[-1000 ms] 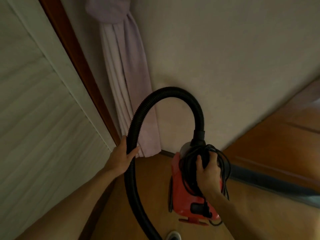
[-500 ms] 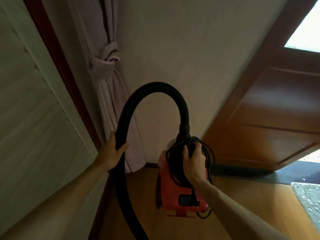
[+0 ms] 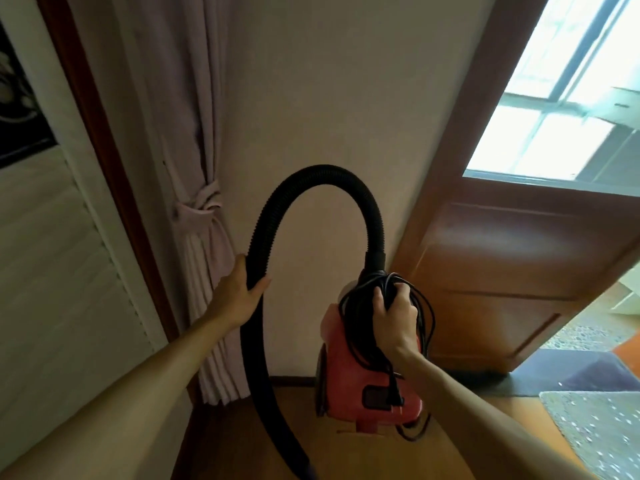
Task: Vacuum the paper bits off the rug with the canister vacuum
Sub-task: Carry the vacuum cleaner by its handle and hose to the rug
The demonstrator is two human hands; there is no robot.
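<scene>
Grips the coiled cord [image 3: 384, 284] atop the red canister vacuum [image 3: 346, 375] with the right hand [image 3: 394, 317], fingers curled, with the body directly below. Wraps the left hand [image 3: 239, 294] round the black hose [image 3: 322, 173], left of the vacuum. Shows the speckled rug [image 3: 602, 431] right of the vacuum.

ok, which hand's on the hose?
The left hand grips the black hose; the right hand holds the cord bundle atop the red canister vacuum.

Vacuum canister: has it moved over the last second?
Yes, upward. The red canister, carried in the right hand, now overlaps the baseboard near its bottom; a second ago the baseboard met its top.
</scene>
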